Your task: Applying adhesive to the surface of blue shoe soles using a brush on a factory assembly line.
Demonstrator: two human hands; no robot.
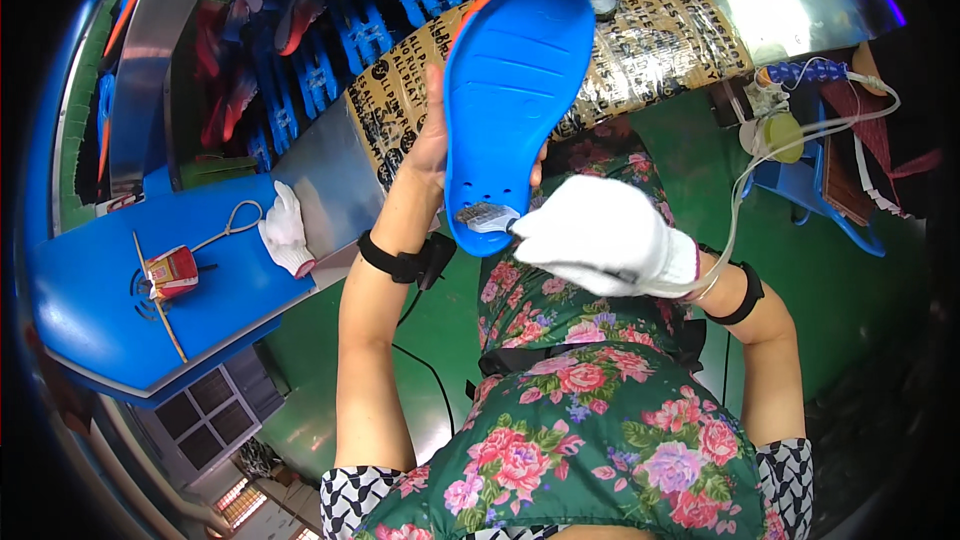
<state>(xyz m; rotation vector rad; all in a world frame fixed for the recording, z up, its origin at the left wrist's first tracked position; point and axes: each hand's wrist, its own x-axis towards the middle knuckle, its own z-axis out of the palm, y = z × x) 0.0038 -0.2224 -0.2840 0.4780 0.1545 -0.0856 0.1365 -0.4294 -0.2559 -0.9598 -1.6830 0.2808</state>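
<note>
The blue counter (90,310) ends at left, a red cup (172,272) on it and a white glove (285,228) by its right edge. A curved, taped ledge (660,30) spans the top; to its lower right, green floor (840,305) leaves open room. The left hand (434,145), curled, clasps the blue insole (515,80) at mid-view; the gloved right hand (600,235) pinches a brush (485,217) against its heel.
</note>
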